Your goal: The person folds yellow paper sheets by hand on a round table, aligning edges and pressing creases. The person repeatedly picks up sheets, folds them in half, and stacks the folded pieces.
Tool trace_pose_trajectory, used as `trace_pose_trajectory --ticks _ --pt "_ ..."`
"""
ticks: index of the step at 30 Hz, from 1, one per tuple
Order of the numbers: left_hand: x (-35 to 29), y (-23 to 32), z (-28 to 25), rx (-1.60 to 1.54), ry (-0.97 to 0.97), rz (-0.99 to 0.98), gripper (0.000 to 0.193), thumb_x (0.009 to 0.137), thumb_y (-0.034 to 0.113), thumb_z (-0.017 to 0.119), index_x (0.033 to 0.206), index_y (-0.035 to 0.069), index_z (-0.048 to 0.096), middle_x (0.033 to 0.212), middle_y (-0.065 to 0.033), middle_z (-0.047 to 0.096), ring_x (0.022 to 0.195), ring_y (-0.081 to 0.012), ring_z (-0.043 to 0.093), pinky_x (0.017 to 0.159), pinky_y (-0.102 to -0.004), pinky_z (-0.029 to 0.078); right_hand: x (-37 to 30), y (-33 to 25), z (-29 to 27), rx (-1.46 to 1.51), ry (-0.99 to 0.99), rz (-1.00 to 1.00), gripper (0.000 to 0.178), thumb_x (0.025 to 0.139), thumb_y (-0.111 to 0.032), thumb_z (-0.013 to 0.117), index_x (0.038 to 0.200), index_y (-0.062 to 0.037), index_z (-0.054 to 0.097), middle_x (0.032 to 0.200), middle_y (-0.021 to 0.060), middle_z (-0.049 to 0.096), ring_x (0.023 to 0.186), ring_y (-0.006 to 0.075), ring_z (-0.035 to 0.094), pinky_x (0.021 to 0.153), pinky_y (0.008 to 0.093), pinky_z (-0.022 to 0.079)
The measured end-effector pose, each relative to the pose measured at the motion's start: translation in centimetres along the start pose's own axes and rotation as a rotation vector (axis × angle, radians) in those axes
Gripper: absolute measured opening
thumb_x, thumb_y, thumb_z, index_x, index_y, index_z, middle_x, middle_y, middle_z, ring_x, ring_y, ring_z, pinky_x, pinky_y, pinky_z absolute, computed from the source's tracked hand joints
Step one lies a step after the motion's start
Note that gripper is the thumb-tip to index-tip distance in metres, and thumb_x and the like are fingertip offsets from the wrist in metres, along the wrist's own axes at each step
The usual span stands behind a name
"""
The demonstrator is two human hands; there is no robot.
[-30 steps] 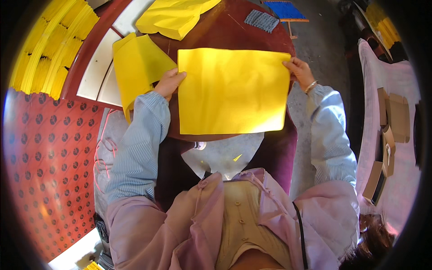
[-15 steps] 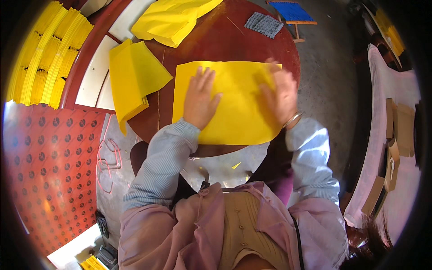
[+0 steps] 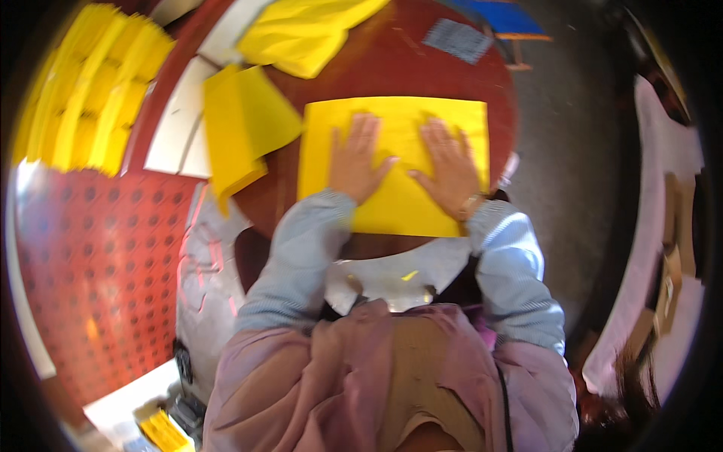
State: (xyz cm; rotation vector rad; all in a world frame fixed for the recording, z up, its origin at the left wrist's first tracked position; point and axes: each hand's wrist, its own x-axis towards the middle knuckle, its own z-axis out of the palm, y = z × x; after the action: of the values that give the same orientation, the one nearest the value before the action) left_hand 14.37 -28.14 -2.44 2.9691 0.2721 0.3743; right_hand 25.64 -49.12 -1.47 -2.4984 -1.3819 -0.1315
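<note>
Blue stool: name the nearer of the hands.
Right. The right hand lies on the yellow sheet, below and left of the stool in view; the left hand lies farther left.

Readable lettering: none in view.
Red panel at left [image 3: 94, 290]: rows of dark round marks [image 3: 111, 269], repeated at regular spacing over its surface; each is blurred, and no letters or numbers can be made out in them.
Cardboard at right edge [image 3: 669, 301]: a small pale patch on its surface, too small and blurred to tell whether it bears print.
</note>
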Motion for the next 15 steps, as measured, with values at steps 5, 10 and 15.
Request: trace_pose_trajectory --ticks 5,10,15 --pt "-0.1 0.2 -0.3 -0.065 0.043 -0.018 0.083 0.101 0.053 0.059 0.164 0.006 0.033 0.170 -0.0169 0.033 0.161 -0.0331 0.024 0.128 -0.0639 0.013 0.4 0.8 -0.8 -0.101 -0.047 0.086 0.077 0.103 -0.050 0.057 0.164 -0.0092 0.034 0.173 0.0121 0.031 0.161 0.0265 0.024 0.132 0.0503 0.009" --pt "-2.7 0.0 -4.2 -0.378 0.179 -0.063 0.067 0.099 0.034 0.070 0.154 0.004 0.047 0.163 -0.0194 0.042 0.156 -0.0373 0.032 0.127 -0.0544 0.025 1.8 -1.2 -3.1 0.083 0.083 0.117 0.055 0.105 -0.032 0.064 0.155 -0.0117 0.052 0.161 0.0117 0.050 0.151 0.0314 0.044 0.126 0.0512 0.030" --pt "-13.4 -3.6 -9.0 -0.814 0.366 -0.284 0.029 0.097 0.012 0.070 0.125 0.002 0.071 0.133 -0.0141 0.067 0.116 -0.0301 0.067 0.103 -0.0385 0.054 5.4 -9.7 -1.8 1.373 -0.151 0.317 0.038 0.108 -0.023 0.060 0.141 -0.0029 0.060 0.132 0.0122 0.070 0.111 0.0191 0.071 0.097 0.0309 0.055"
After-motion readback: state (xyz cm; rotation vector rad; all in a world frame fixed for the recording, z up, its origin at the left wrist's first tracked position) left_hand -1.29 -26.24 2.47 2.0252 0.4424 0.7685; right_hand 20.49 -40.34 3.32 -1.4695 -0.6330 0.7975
